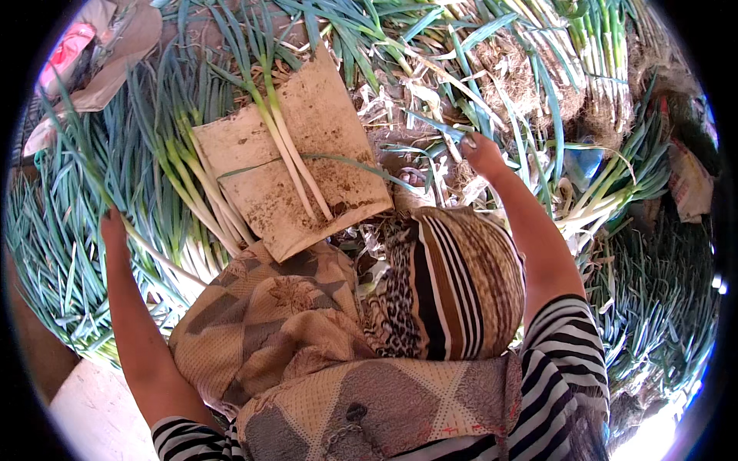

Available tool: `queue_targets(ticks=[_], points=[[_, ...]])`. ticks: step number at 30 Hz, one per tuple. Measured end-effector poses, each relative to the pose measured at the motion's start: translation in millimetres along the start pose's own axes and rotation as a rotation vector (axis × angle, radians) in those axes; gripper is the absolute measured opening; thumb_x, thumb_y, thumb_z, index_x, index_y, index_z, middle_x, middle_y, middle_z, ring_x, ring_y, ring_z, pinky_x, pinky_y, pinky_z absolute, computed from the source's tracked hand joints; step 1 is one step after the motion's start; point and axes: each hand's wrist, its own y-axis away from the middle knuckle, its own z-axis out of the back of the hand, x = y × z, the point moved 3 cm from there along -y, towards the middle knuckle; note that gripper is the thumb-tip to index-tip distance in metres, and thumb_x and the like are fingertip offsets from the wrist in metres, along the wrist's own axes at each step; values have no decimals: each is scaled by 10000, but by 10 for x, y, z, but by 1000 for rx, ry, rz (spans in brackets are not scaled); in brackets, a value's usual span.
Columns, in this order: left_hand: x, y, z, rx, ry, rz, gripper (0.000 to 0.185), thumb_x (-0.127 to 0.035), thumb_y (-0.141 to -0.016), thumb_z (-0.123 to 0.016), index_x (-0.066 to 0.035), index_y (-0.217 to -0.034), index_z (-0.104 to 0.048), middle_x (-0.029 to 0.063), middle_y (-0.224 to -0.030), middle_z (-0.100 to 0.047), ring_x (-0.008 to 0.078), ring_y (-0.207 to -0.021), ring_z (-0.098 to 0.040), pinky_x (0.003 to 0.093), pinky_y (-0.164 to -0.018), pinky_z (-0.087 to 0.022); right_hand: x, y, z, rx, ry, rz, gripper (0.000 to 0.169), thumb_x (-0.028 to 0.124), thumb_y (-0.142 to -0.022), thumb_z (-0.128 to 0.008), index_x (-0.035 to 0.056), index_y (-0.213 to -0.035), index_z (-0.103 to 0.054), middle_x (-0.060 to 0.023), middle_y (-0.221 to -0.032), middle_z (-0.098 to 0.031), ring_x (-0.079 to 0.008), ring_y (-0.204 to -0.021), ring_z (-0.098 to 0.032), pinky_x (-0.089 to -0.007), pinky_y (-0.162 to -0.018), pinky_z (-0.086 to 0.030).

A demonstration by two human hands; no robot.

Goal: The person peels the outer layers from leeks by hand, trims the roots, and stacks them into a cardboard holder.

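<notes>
My left hand (115,227) is closed around a green onion (164,260), whose white end slants down to my left knee and whose leaves point up and left. Out to the right, my right hand (483,155) pinches a green leaf (435,124) above the littered ground. Between them a soil-stained pale board (300,138) leans at my knees. Two cleaned green onions (288,152) lie across this board, roots trimmed or hidden in dirt. Several more green onions (199,187) with pale stems rest against the board's left edge.
A large heap of green onions (63,271) fills the left side. Bundles with shaggy roots (605,109) stand at the upper right, and more onions (651,299) lie below. Peeled skins (424,92) litter the ground. A patterned cloth (300,322) covers my lap.
</notes>
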Motion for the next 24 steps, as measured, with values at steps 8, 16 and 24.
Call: queue_targets(ticks=[8, 16, 24], points=[[-634, 210, -698, 122, -349, -250, 338, -262, -819, -513, 26, -994, -536, 150, -915, -591, 207, -804, -572, 277, -712, -427, 1, -599, -626, 110, 569, -211, 410, 349, -741, -563, 54, -1018, -495, -142, -1032, -536, -310, -932, -547, -396, -790, -441], [-1983, 1200, -1275, 430, -355, -696, 237, -174, -831, -496, 18, -967, -532, 124, -875, -580, 192, -800, -566, 275, -736, -426, 344, -329, 431, -37, -2, -288, 342, 312, -749, -551, 16, -915, -512, -198, -870, -568, -293, -809, -565, -371, -689, -442], [-2904, 2357, -1530, 889, 95, -555, 319, -241, -867, -449, 25, -1036, -497, 114, -940, -572, 187, -870, -555, 296, -783, -432, 1023, 1336, 1815, 234, -1053, -243, 304, 319, -860, -411, 26, -858, -490, 7, -501, -420, -49, -322, -292, -184, -279, -221]])
